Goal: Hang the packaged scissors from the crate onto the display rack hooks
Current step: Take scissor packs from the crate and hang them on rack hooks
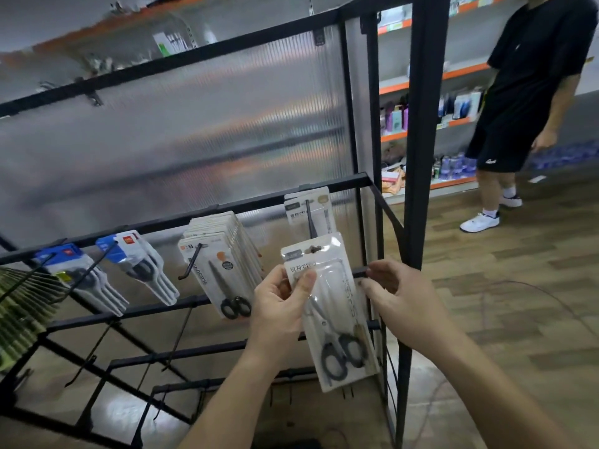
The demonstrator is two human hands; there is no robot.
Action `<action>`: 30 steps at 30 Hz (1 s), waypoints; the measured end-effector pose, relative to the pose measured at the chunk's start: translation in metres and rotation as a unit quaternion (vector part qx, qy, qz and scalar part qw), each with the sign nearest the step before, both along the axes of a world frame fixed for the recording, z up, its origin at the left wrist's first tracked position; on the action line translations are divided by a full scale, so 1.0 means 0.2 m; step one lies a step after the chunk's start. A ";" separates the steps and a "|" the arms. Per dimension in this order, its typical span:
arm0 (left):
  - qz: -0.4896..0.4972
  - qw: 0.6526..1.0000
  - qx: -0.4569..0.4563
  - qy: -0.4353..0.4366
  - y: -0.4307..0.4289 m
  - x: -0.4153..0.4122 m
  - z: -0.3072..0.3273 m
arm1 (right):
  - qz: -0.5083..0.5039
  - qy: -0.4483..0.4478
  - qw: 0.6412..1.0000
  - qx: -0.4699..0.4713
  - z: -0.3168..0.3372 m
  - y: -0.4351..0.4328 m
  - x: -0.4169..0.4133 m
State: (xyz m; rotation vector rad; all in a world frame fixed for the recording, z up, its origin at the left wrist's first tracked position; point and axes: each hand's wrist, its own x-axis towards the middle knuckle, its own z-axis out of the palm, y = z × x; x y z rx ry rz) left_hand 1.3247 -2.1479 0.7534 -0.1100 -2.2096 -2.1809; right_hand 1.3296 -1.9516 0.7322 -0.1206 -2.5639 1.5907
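A white blister pack of black-handled scissors (337,312) is held upright in front of the black display rack (418,157). My left hand (280,303) pinches its upper left edge. My right hand (398,293) grips its right edge from behind. The pack's hang hole sits just below the tip of a black hook (311,223), which carries one similar pack (308,207) at its back. To the left, a full hook holds several scissor packs (223,264). The crate is out of view.
Two more hooks at left carry blue-topped scissor packs (139,264), (77,277). Green items (22,303) fan out at the far left. Empty hooks hang on lower rails. A person in black (525,102) stands at right by orange-edged shelves (453,76). A wood floor lies to the right.
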 end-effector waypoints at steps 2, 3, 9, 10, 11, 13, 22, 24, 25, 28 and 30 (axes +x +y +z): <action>0.017 1.000 -0.004 -0.003 0.00 -0.01 0.00 | 0.005 0.000 1.000 0.018 -0.01 0.00 0.03; 0.023 1.000 -0.009 -0.004 0.00 -0.03 0.00 | 0.005 0.000 1.000 0.021 -0.02 -0.01 0.04; 0.052 0.988 -0.143 -0.028 -0.02 -0.35 0.02 | 0.037 -0.012 0.998 0.040 -0.02 -0.07 0.11; 0.057 0.982 -0.175 -0.036 -0.02 -0.42 0.03 | 0.043 -0.013 0.998 0.046 -0.01 -0.07 0.12; 0.067 0.975 -0.207 -0.043 -0.01 -0.49 0.04 | 0.049 -0.017 0.997 0.054 -0.01 -0.07 0.13; 0.083 0.962 -0.255 -0.046 -0.02 -0.60 0.05 | 0.056 -0.026 0.996 0.065 -0.01 -0.06 0.15; 0.095 0.963 -0.248 -0.043 -0.05 -0.73 0.06 | 0.044 -0.052 0.994 0.086 -0.03 -0.08 0.17; 0.088 0.957 -0.271 -0.051 -0.07 -0.67 0.08 | 0.050 -0.047 0.993 0.093 -0.01 -0.13 0.16; 0.081 0.954 -0.283 -0.053 -0.09 -0.62 0.09 | 0.054 -0.045 0.993 0.097 0.00 -0.16 0.16; 0.049 0.945 -0.322 -0.020 -0.13 -0.45 0.16 | 0.052 -0.032 0.991 0.118 0.02 -0.24 0.15; 0.022 0.935 -0.354 0.020 -0.23 -0.30 0.19 | 0.047 -0.029 0.986 0.157 0.05 -0.33 0.15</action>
